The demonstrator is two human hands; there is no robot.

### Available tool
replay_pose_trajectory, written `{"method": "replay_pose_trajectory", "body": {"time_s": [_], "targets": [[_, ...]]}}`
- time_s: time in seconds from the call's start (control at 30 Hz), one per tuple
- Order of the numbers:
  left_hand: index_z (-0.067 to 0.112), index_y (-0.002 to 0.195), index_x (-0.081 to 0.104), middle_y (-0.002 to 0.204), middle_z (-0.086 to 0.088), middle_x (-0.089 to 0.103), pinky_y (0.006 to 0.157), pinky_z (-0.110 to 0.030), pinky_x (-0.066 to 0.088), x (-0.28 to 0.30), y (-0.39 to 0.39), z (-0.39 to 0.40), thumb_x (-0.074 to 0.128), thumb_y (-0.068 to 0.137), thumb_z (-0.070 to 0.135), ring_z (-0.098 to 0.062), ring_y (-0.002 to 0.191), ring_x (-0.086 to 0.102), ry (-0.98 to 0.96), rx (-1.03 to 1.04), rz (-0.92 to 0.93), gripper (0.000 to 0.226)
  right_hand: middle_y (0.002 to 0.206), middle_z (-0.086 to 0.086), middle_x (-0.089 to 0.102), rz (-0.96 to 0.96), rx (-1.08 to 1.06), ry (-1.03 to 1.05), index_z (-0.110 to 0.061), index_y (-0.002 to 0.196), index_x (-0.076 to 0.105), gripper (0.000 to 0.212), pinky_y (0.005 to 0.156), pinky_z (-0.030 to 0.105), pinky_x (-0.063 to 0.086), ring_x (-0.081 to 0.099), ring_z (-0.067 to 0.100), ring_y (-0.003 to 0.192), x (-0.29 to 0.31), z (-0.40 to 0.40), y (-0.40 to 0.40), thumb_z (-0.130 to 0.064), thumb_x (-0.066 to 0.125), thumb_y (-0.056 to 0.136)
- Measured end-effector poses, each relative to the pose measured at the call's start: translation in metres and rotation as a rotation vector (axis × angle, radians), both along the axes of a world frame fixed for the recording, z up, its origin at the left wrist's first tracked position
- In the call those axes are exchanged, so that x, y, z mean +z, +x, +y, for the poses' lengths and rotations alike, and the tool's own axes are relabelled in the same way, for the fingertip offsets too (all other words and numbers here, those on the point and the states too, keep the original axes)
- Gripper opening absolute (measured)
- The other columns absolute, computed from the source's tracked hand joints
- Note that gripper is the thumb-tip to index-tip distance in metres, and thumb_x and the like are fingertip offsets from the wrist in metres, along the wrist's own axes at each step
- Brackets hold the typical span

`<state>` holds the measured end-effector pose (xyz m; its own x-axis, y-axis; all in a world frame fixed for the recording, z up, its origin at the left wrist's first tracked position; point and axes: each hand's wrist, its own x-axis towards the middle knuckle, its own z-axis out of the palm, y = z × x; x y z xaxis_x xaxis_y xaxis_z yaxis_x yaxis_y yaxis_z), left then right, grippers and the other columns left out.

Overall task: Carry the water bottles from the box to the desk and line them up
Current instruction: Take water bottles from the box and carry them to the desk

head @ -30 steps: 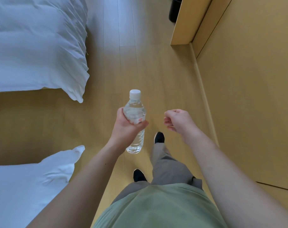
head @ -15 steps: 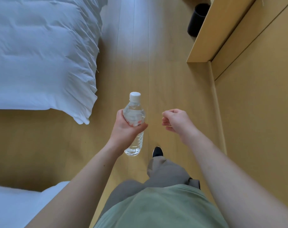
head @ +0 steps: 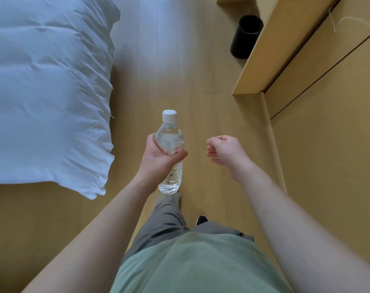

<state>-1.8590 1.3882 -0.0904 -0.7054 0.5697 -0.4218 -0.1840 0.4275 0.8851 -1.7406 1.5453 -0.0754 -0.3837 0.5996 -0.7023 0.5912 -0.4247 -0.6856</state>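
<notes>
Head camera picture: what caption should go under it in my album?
Left hand carries a water bottle past the bed; right hand empty.

Wood floor w/ black bin

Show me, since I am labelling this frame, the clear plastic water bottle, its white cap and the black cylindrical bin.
clear plastic water bottle [head: 173, 138]: head view, upper body.
white cap [head: 169, 115]: head view, top.
black cylindrical bin [head: 245, 37]: head view, side wall.

Sage-green shirt, grey trousers, dark shoe, bare forearms
</notes>
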Motion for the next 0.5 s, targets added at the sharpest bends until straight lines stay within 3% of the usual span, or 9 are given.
{"method": "replay_pose_trajectory", "body": {"time_s": [0.5], "targets": [[0.033,0.119,0.048,0.11,0.005,0.065,0.064,-0.017,0.054,0.011,-0.21,0.142,0.089,0.067,0.03,0.002,0.087,0.069,0.026,-0.198,-0.037,0.066,0.089,0.002,0.067,-0.013,-0.172,0.033,-0.013,0.103,0.064,0.011,0.099,0.043,0.056,0.067,0.017,0.085,0.017,0.116,-0.178,-0.02,0.059,0.096]]}}
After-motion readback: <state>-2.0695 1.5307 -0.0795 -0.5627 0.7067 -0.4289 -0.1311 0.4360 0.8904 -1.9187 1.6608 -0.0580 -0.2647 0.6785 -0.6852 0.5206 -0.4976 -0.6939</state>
